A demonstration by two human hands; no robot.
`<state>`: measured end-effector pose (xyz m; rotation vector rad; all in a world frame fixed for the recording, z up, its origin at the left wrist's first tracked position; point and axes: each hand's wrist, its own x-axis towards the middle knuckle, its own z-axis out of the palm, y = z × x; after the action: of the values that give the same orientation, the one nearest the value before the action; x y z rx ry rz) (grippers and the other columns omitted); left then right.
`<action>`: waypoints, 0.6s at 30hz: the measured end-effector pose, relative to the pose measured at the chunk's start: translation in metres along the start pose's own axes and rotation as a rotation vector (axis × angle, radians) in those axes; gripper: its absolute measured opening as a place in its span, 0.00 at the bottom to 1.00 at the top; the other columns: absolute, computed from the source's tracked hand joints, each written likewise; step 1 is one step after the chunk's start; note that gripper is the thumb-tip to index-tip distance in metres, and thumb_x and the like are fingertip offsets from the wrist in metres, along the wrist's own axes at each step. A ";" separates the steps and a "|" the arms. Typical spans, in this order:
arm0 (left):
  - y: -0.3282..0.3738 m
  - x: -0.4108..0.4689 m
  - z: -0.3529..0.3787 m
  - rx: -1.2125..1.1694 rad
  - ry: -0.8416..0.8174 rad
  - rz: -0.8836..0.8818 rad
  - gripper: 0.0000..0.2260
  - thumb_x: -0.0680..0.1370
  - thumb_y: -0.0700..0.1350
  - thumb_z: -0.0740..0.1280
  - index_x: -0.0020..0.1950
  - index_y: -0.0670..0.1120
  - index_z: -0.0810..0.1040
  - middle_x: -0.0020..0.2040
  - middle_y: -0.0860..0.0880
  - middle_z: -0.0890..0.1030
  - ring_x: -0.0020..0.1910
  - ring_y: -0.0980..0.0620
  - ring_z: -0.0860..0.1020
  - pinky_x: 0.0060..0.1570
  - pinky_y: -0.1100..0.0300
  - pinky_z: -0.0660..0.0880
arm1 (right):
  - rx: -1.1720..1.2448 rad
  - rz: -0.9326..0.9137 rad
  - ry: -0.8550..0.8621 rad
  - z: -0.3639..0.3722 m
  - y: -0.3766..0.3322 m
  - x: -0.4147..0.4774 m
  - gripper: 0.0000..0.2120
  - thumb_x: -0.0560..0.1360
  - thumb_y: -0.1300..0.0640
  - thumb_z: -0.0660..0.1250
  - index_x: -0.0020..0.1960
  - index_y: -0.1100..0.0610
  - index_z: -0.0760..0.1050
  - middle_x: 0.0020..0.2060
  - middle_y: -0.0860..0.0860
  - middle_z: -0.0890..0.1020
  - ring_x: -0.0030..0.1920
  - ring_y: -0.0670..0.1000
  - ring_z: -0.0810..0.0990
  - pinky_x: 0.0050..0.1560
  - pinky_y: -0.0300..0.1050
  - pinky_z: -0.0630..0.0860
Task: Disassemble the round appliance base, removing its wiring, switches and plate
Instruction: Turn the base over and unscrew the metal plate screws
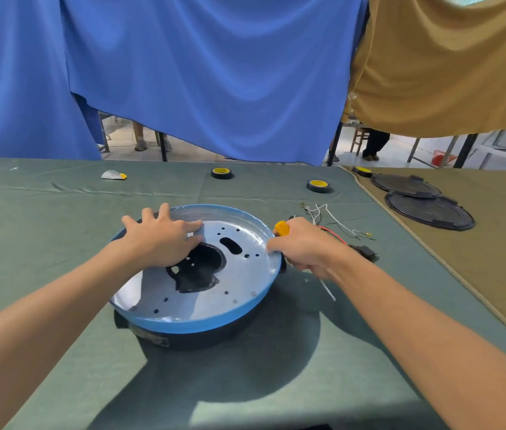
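Note:
The round appliance base (208, 332) sits mid-table, black below with a blue rim. Inside it lies a silver metal plate (239, 287) with small holes and a large dark cut-out. My left hand (160, 240) lies on the plate's far left part, fingers spread over the rim and thumb on the metal. My right hand (303, 248) grips a yellow-handled screwdriver (281, 228) at the base's right rim; its metal shaft (327, 288) points down toward me. Loose red and white wires (335, 225) and a black switch (365, 252) lie on the cloth just right of the base.
Green cloth (59, 243) covers the table; a brown cloth (493, 274) covers the right side and holds two black round covers (428, 212). Three tape rolls (319, 185) lie at the far edge, plus a small white-and-yellow item (113, 175). Blue and brown curtains hang behind.

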<state>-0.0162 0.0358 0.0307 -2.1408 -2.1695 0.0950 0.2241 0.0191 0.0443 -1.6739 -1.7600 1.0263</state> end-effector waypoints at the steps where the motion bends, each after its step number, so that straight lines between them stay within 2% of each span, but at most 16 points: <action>1: 0.000 -0.001 0.001 0.000 0.000 -0.004 0.18 0.77 0.69 0.44 0.65 0.72 0.62 0.66 0.46 0.64 0.64 0.38 0.63 0.55 0.40 0.59 | 0.023 -0.004 0.018 -0.001 0.001 0.004 0.19 0.70 0.63 0.67 0.30 0.52 0.58 0.27 0.52 0.59 0.29 0.53 0.56 0.30 0.46 0.51; 4: -0.001 -0.003 0.000 0.014 -0.028 0.006 0.22 0.76 0.70 0.47 0.65 0.67 0.67 0.67 0.42 0.62 0.67 0.38 0.58 0.58 0.39 0.57 | 0.020 -0.036 0.005 -0.005 0.001 0.017 0.19 0.73 0.63 0.67 0.30 0.53 0.61 0.27 0.53 0.63 0.28 0.52 0.59 0.28 0.43 0.54; 6: -0.001 -0.005 0.000 0.055 0.011 0.089 0.26 0.76 0.70 0.47 0.64 0.60 0.71 0.75 0.42 0.53 0.74 0.41 0.47 0.64 0.38 0.51 | 0.018 -0.057 -0.014 -0.006 0.000 0.026 0.19 0.73 0.63 0.67 0.30 0.53 0.62 0.28 0.54 0.64 0.29 0.52 0.61 0.27 0.42 0.55; 8: 0.002 -0.007 -0.002 0.020 0.074 0.205 0.27 0.76 0.70 0.48 0.64 0.56 0.73 0.79 0.46 0.44 0.76 0.47 0.41 0.68 0.40 0.47 | 0.012 -0.070 -0.029 -0.005 -0.001 0.035 0.14 0.74 0.62 0.67 0.32 0.56 0.66 0.30 0.56 0.68 0.31 0.54 0.64 0.27 0.41 0.59; 10: 0.008 -0.009 -0.005 -0.106 0.017 0.315 0.30 0.75 0.71 0.48 0.72 0.59 0.65 0.79 0.48 0.45 0.76 0.48 0.44 0.71 0.42 0.47 | 0.017 -0.083 -0.039 -0.003 -0.004 0.041 0.08 0.75 0.61 0.67 0.39 0.64 0.75 0.34 0.58 0.72 0.34 0.54 0.70 0.31 0.43 0.64; 13: 0.020 -0.015 -0.008 -0.209 -0.172 0.492 0.36 0.67 0.76 0.47 0.74 0.69 0.51 0.79 0.54 0.42 0.77 0.51 0.42 0.72 0.44 0.44 | 0.060 -0.103 -0.040 -0.002 -0.007 0.047 0.11 0.75 0.60 0.67 0.49 0.70 0.78 0.36 0.59 0.76 0.37 0.55 0.72 0.38 0.48 0.67; 16: 0.030 -0.019 -0.007 -0.187 -0.271 0.582 0.35 0.65 0.77 0.47 0.71 0.74 0.45 0.78 0.59 0.40 0.77 0.53 0.40 0.72 0.46 0.42 | -0.006 -0.104 0.037 0.000 -0.010 0.052 0.14 0.74 0.55 0.70 0.46 0.68 0.79 0.34 0.59 0.77 0.35 0.54 0.72 0.37 0.47 0.67; 18: 0.034 -0.018 -0.007 -0.133 -0.296 0.582 0.34 0.65 0.77 0.45 0.71 0.75 0.44 0.78 0.59 0.40 0.77 0.53 0.41 0.72 0.46 0.42 | -0.170 -0.110 0.138 -0.001 -0.012 0.052 0.18 0.73 0.48 0.70 0.37 0.63 0.77 0.31 0.56 0.76 0.32 0.52 0.70 0.35 0.45 0.66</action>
<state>0.0183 0.0185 0.0339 -2.9330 -1.6291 0.3327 0.2108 0.0703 0.0472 -1.6831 -1.8686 0.7130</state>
